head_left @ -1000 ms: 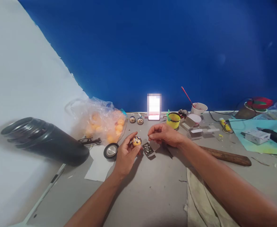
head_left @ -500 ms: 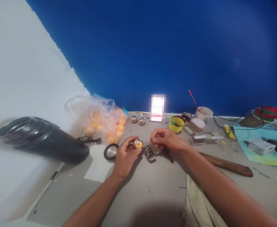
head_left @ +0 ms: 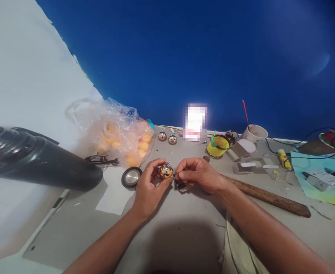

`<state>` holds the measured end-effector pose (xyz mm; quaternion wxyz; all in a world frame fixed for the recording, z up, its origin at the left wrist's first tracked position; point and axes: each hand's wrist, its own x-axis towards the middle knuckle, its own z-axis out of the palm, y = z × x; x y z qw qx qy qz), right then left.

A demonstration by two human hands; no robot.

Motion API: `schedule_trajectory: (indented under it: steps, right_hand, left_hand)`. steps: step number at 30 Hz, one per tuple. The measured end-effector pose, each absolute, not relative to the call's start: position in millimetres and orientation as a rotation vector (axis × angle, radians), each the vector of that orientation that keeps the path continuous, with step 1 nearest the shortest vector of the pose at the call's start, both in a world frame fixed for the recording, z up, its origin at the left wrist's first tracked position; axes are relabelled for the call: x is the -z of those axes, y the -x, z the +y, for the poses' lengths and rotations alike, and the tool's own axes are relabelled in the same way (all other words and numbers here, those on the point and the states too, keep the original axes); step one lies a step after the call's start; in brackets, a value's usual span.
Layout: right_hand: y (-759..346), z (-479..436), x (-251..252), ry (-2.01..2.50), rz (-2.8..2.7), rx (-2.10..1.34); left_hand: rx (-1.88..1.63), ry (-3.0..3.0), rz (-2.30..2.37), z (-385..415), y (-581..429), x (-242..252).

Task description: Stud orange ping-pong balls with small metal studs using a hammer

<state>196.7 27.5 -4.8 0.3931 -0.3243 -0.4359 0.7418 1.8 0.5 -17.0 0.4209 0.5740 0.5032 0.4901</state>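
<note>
My left hand (head_left: 150,186) holds an orange ball (head_left: 166,171) between thumb and fingers. Shiny round metal studs, like tack heads, cover much of the side that shows. Close to its right, my right hand (head_left: 196,174) is pinched, thumb against forefinger; whatever is in the pinch is too small to make out. Below those fingertips, partly hidden by them, a small box (head_left: 180,183) of shiny metal pieces rests on the table. Two similar studded balls, one left (head_left: 162,136) and one right (head_left: 172,139), lie near the wall.
A clear bag of orange balls (head_left: 143,145), eyeglasses (head_left: 103,159), a dark cylinder (head_left: 47,163) and a black-rimmed disc (head_left: 131,177) are leftward. A lit phone (head_left: 196,121) stands behind. Rightward are a yellow cup (head_left: 217,146), a white cup (head_left: 256,133), a wooden stick (head_left: 270,198) and cloth (head_left: 238,247).
My right hand has come down and left, nearer the ball and over the box. The ball has turned in my left hand, showing more studs. The whole view has shifted slightly.
</note>
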Motion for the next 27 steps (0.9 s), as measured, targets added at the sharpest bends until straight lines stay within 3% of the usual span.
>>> schedule_trajectory:
  steps: [27]
  right_hand:
    - [-184,21,-2,0.979,-1.064,-1.801]
  left_hand:
    - [-1.353,-1.728,1.148,0,-2,18]
